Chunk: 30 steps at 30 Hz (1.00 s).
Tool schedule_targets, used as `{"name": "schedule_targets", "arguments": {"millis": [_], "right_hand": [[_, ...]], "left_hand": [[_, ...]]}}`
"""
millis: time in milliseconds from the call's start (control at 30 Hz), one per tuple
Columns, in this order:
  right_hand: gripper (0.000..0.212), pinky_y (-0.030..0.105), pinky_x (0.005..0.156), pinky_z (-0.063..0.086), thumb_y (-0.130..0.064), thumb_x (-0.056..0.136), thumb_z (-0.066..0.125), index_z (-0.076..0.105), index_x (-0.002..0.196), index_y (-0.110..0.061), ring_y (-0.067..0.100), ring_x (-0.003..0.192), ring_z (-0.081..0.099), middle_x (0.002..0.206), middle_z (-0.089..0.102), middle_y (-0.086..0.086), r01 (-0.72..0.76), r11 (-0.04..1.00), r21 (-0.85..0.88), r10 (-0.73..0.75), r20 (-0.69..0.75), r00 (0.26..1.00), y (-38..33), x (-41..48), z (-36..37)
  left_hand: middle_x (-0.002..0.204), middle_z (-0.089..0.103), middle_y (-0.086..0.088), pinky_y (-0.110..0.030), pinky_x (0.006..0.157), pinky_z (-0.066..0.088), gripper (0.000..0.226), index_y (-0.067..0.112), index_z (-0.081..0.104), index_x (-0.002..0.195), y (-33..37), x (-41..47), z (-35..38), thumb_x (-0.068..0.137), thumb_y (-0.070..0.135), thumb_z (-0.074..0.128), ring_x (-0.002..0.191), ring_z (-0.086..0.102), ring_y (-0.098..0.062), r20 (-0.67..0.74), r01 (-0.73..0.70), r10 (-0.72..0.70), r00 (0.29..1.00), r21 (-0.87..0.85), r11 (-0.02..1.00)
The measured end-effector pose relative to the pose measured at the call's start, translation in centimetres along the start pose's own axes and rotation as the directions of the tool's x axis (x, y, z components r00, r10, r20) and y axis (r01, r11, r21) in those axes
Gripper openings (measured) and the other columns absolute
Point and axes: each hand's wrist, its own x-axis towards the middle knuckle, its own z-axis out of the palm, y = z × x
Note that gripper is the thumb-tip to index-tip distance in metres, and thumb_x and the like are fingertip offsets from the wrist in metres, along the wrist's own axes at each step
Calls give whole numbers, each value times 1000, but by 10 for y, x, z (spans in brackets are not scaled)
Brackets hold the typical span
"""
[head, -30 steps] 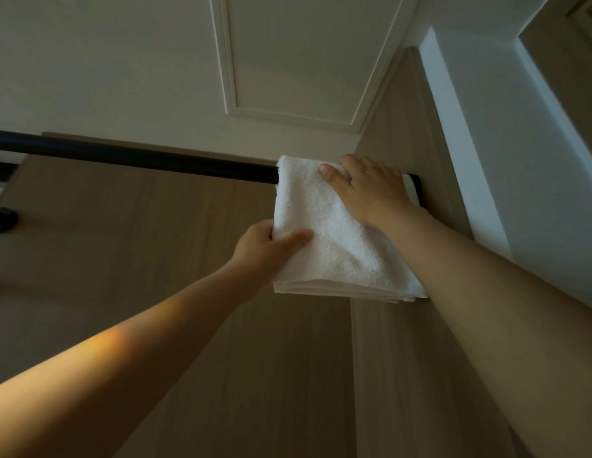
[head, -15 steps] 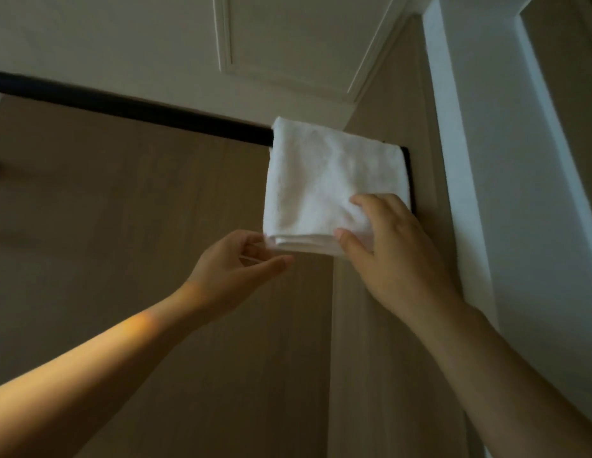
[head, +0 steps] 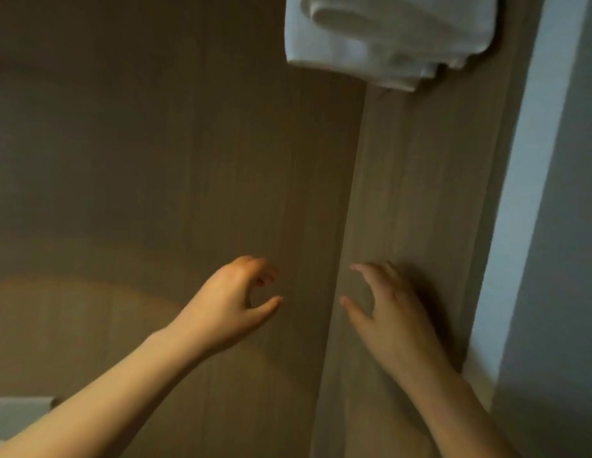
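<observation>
- The folded white fluffy towel (head: 387, 38) hangs high up against the brown wooden wall (head: 155, 160), close to the corner. What holds it up is out of sight.
- The left hand (head: 233, 305) is far below the towel. Its fingers are loosely bent and it holds nothing.
- The right hand (head: 390, 312) is next to it, with a small gap between the two. Its fingers are spread a little, and it holds nothing too.
- Neither hand touches the towel.
- To me, the hanging part looks done, because the towel stays up on its own.
- The towel's bottom edge looks a bit messy at the right, where some layers stick out lower than the rest.
- If the person wants it neat, the hands must reach up high and gently tug those layers even. A hard pull could bring the whole towel down.
- A pale blue-white wall strip (head: 532, 160) runs down the right side.
</observation>
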Motion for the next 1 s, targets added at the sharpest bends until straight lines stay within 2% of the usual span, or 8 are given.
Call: {"name": "schedule_targets", "arguments": {"millis": [100,167,367,467,633,733,867,1000], "right_hand": [[48,26,104,37,-43,89,62,48,135,-35,10,124,46,133,50,-12,-65,996,59,56,137,989,9,-34,36],[49,25,105,36,-41,89,65,50,134,-33,11,124,46,131,50,-11,-93,991,99,69,221,973,16,-53,56],[43,25,98,42,-29,83,74,60,124,-24,14,115,55,121,58,-7,-221,940,259,135,313,940,30,-101,96],[42,22,95,42,-34,86,70,57,126,-31,9,116,53,125,54,-13,-230,934,274,112,384,916,29,-118,114],[43,11,90,31,-35,89,66,54,130,-30,6,120,48,129,50,-14,-249,913,325,59,497,866,11,-141,135],[42,11,91,32,-34,91,65,54,131,-29,5,120,48,129,50,-14,-250,901,354,14,551,834,-8,-157,144],[42,13,92,34,-34,92,63,52,133,-29,6,122,47,131,48,-14,-223,902,369,-57,614,787,-38,-175,153],[43,18,95,37,-34,94,61,50,135,-30,7,124,44,133,48,-13,-175,916,361,-117,658,744,-71,-185,161]], "left_hand": [[100,60,7,-27,84,49,31,18,63,110,-7,-41,32,82,32,71,93,59,-7,48,60,-59,997,-2,998],[101,57,11,-24,84,48,31,22,61,112,-9,-64,50,84,35,68,94,57,-4,70,120,-121,990,11,993],[109,56,14,-21,90,46,38,26,57,122,-3,-122,87,87,38,65,101,53,3,121,366,-362,924,-13,931],[108,57,14,-23,90,48,38,26,58,121,2,-150,94,86,38,66,100,54,2,105,462,-459,882,1,887],[104,57,15,-22,86,49,38,25,60,118,7,-205,90,83,36,69,95,56,0,84,618,-621,779,62,783],[103,57,14,-16,82,45,38,25,60,118,7,-236,80,83,35,70,93,57,0,81,680,-686,723,91,727],[106,58,10,-26,85,50,37,23,60,119,0,-266,54,85,35,68,94,58,-3,77,726,-738,671,137,674],[110,57,10,-25,90,48,37,25,56,121,-8,-297,20,87,35,66,101,56,-6,70,757,-775,628,176,629]]}}
